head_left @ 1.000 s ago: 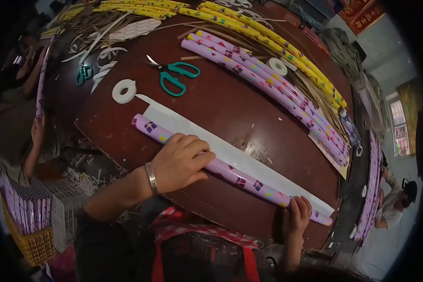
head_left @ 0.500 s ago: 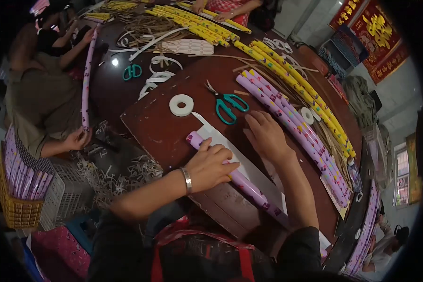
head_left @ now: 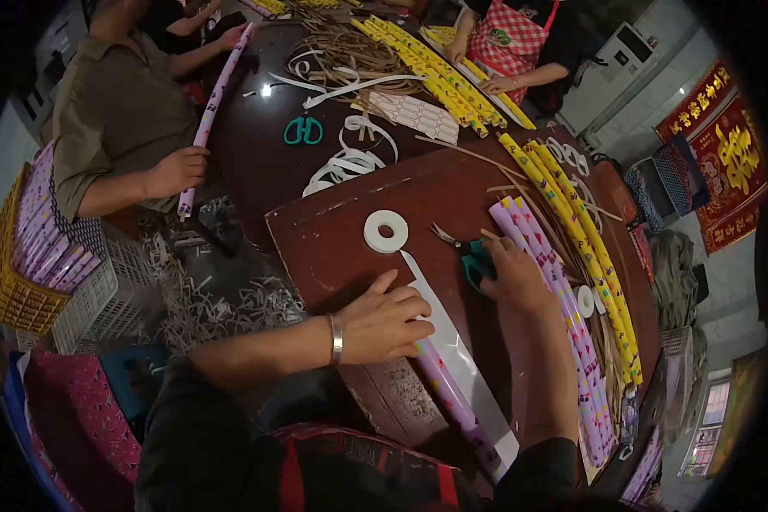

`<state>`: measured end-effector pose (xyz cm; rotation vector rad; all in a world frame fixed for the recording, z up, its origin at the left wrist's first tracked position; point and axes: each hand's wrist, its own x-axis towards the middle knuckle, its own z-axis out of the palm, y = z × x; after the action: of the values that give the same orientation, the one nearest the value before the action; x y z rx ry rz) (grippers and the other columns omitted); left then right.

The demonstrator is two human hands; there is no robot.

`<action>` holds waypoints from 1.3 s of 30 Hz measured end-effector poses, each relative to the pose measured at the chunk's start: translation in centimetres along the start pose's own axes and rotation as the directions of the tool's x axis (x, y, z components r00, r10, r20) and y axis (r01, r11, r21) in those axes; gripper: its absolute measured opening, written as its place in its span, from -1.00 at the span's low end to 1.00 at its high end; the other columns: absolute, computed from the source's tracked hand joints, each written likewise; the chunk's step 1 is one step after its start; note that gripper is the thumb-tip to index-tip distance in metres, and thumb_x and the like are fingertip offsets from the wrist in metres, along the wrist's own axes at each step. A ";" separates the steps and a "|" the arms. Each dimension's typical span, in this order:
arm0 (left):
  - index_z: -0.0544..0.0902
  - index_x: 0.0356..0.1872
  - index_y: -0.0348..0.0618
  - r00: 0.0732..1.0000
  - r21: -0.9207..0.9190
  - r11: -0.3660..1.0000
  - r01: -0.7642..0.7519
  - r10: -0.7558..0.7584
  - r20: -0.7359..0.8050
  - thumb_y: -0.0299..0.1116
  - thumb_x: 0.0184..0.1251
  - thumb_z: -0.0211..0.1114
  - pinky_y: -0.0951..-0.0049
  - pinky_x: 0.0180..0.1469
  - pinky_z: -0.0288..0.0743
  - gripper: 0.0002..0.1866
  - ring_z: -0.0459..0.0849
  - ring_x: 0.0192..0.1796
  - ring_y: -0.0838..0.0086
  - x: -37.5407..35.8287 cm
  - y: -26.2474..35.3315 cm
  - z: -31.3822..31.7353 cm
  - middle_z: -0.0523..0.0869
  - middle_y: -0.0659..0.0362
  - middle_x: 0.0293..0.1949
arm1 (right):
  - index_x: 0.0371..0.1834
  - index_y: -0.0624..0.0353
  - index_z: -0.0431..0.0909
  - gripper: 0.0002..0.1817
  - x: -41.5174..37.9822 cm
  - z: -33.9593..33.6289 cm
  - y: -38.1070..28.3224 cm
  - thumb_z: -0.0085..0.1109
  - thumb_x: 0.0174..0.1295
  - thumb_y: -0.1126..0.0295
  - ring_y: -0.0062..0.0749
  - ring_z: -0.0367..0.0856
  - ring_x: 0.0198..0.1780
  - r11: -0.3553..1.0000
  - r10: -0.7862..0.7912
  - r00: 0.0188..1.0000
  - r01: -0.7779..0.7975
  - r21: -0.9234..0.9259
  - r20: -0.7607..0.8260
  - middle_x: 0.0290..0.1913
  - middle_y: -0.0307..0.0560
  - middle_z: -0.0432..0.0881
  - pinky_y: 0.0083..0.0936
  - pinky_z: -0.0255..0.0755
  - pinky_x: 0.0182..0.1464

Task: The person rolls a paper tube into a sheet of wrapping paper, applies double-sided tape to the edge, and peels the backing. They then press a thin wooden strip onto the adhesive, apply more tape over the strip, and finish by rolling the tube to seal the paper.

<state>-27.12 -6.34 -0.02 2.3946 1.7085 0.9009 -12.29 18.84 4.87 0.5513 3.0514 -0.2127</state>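
My left hand (head_left: pixel 384 322) lies over the upper end of a purple patterned paper roll (head_left: pixel 452 397), fingers curled around it. A flat white strip of the sheet (head_left: pixel 452 320) shows along the roll's right side. My right hand (head_left: pixel 518 277) grips the teal handles of a pair of scissors (head_left: pixel 474 264), whose blades lie apart and point up-left. Above my left hand, a roll of white tape (head_left: pixel 386 231) rests on the brown board (head_left: pixel 333 213). Its loose end runs down toward the sheet.
Purple rolls (head_left: pixel 563 328) and yellow rolls (head_left: pixel 584 247) lie to the right. Other teal scissors (head_left: pixel 303 130) and white strips (head_left: pixel 350 162) lie farther back. At left, a person (head_left: pixel 119 111) holds a purple roll (head_left: pixel 218 111); baskets (head_left: pixel 26 290) stand below. Another person (head_left: pixel 512 43) handles yellow rolls.
My right hand has come onto the scissors' handles and grips them. My left hand stays on the purple roll, near its upper end. The view has shifted, and the person at left has raised their roll.
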 end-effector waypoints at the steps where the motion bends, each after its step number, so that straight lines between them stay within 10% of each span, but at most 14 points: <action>1: 0.65 -0.09 0.07 1.000 -0.006 1.000 0.002 -0.002 0.004 -0.11 0.11 0.49 -0.17 0.37 0.17 -0.63 0.50 0.20 0.33 -0.2 -0.4 -0.4 0.57 0.25 -0.01 | 0.11 0.19 0.47 -0.44 -0.1 -0.2 0.2 0.34 -0.02 0.36 0.12 0.59 0.11 1.000 0.008 0.999 -0.009 0.019 0.046 0.05 0.20 0.58 -0.10 0.52 0.12; 13: 0.49 0.29 -0.04 0.853 0.178 0.834 0.522 -0.507 -0.128 -0.08 0.08 0.55 0.11 0.32 0.37 -0.27 0.44 0.30 0.07 0.7 -8.3 -4.3 0.50 0.05 0.25 | -0.04 0.13 0.48 -0.52 0.1 -3.1 0.2 0.45 0.01 0.24 0.03 0.67 -0.09 0.997 -0.058 0.998 0.060 -0.058 0.034 -0.11 0.06 0.63 -0.14 0.57 -0.09; 20: 0.48 0.31 -0.07 0.836 0.226 0.818 0.529 -0.548 0.027 0.00 0.02 0.58 0.15 0.25 0.42 -0.19 0.49 0.23 0.17 1.4 -8.9 -4.6 0.55 0.10 0.18 | -0.03 0.11 0.50 -0.51 0.1 -3.9 -0.9 0.47 0.00 0.21 0.00 0.67 -0.09 0.982 -0.149 0.988 0.151 -0.112 0.026 -0.14 0.00 0.67 -0.15 0.54 -0.08; 31: 0.68 -0.08 -0.14 0.889 0.163 0.876 0.453 -0.430 -0.157 0.02 -0.16 0.57 0.19 0.04 0.57 -0.39 0.61 0.03 0.14 2.5 -10.3 -3.7 0.63 0.07 -0.09 | -0.17 0.01 0.60 -0.65 0.5 -6.3 -1.5 0.45 -0.01 0.21 -0.09 0.65 -0.10 0.948 -0.259 0.954 0.282 -0.149 0.152 -0.26 -0.08 0.66 -0.20 0.40 0.04; 39: 0.67 -0.17 -0.21 0.869 0.029 0.885 0.465 -0.450 -0.206 -0.04 -0.19 0.56 0.18 -0.02 0.59 -0.43 0.67 -0.08 0.12 2.7 -9.9 -3.3 0.67 0.05 -0.19 | 0.09 0.05 0.46 -0.48 1.0 -8.5 -2.4 0.41 0.07 0.21 -0.08 0.63 0.05 0.946 -0.213 0.908 0.284 -0.157 0.361 -0.14 -0.08 0.67 -0.10 0.40 0.14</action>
<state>-36.51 -1.12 0.14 1.8425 2.2852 1.0226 -14.17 18.15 13.56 0.0934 2.7477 0.0064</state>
